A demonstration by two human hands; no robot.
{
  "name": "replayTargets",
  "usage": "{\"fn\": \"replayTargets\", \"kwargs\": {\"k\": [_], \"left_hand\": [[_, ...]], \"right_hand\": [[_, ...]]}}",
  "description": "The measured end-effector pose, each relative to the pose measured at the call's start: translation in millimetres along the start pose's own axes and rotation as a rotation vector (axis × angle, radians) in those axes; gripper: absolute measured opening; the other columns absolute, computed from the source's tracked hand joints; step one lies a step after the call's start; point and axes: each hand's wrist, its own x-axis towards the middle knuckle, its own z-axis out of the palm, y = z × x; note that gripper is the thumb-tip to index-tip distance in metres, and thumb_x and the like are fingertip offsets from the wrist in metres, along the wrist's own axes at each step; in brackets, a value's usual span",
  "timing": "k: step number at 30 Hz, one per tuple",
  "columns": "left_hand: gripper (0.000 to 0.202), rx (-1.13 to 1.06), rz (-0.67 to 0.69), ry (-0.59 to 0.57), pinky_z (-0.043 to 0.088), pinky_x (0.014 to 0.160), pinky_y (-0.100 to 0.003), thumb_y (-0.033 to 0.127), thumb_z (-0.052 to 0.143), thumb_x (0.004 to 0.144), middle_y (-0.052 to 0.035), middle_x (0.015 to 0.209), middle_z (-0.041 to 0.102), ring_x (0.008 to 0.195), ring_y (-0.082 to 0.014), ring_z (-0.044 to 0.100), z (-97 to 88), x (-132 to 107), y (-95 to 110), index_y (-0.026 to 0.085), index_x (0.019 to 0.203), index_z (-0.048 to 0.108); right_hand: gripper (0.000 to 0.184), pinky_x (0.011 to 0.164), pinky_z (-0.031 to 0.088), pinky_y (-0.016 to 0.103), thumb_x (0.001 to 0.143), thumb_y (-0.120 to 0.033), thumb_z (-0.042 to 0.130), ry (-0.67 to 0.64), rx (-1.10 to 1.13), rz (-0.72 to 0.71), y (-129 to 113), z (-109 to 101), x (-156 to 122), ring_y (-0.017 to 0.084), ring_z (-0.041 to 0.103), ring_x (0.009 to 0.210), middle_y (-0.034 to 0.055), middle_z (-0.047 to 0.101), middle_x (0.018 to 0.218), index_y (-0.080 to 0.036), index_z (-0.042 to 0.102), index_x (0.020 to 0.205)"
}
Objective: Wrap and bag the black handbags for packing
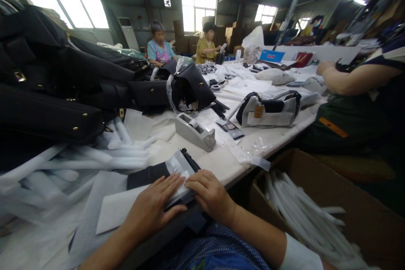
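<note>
A black bag (147,176), partly covered with white paper (117,209), lies at the front edge of the table. My left hand (155,200) rests flat on the paper over the bag, fingers stretched out and thumb apart. At the bag's right end, the bent fingers of my right hand (211,194) press together on the white paper; its thumb is hidden. Just beyond the hands a black strap with a buckle (189,158) sticks out. A grey tape dispenser (195,131) stands behind the bag.
Black bags (41,109) are piled at the left, above white padding rolls (95,158). A paper-wrapped bag (270,109) stands to the right. Below the table edge, a cardboard box (354,206) holds white tubes. A co-worker's arm (348,78) reaches in from the right; other people sit across the table.
</note>
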Motion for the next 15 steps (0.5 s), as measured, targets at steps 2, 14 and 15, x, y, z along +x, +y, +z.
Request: {"fn": "replayTargets", "kwargs": {"k": [2, 14, 15], "left_hand": [[0.062, 0.035, 0.005, 0.006, 0.049, 0.105, -0.048, 0.049, 0.055, 0.092, -0.0094, 0.144, 0.052, 0.129, -0.0282, 0.053, 1.7, 0.7, 0.9, 0.022, 0.146, 0.04], [0.074, 0.229, 0.012, -0.065, 0.044, 0.109, -0.049, 0.045, 0.062, 0.089, -0.0121, 0.152, 0.041, 0.137, -0.0285, 0.043, 9.2, -4.5, 11.9, 0.016, 0.15, 0.031], [0.073, 0.25, 0.01, -0.063, 0.043, 0.11, -0.048, 0.041, 0.063, 0.088, -0.0115, 0.152, 0.041, 0.137, -0.0278, 0.043, 10.9, -5.8, 12.1, 0.016, 0.15, 0.031]], "right_hand": [[0.028, 0.097, 0.046, 0.042, 0.087, -0.009, 0.055, -0.02, -0.02, 0.001, 0.2, 0.1, 2.8, 0.024, 0.056, 0.104, 0.0085, 0.067, 0.112, -0.019, 0.06, 0.112], [0.026, 0.094, 0.047, 0.039, 0.085, -0.012, 0.063, -0.054, -0.013, -0.058, 8.2, -5.0, 4.6, 0.023, 0.058, 0.103, 0.0075, 0.068, 0.107, -0.019, 0.061, 0.11], [0.028, 0.096, 0.046, 0.039, 0.085, -0.011, 0.062, -0.057, 0.007, -0.066, 7.7, -7.2, 2.8, 0.023, 0.058, 0.104, 0.0076, 0.068, 0.109, -0.019, 0.061, 0.112]]}}
